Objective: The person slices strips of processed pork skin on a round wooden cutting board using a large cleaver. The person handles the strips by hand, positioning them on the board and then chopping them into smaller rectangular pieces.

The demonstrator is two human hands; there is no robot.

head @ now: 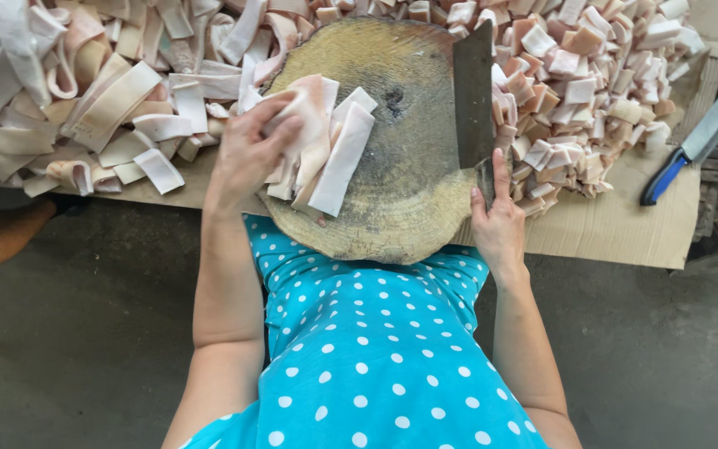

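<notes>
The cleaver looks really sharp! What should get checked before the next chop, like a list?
1. Right hand has a full grip on the cleaver: ok, fingers wrap the handle.
2. Strips lie on the round wooden block: ok, a bunch rests on its left part.
3. Left hand clear of the blade: ok, apart from it, on the strips.
4. Strips lined up flat: not ok, they overlap unevenly.
5. Blade edge sharp: cannot tell.
6. Blue-handled knife out of the way: ok, on the cardboard at far right.

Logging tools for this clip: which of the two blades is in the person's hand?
The broad cleaver standing on the round wooden block, gripped by the right hand. The blue-handled knife lies untouched on cardboard.
</notes>
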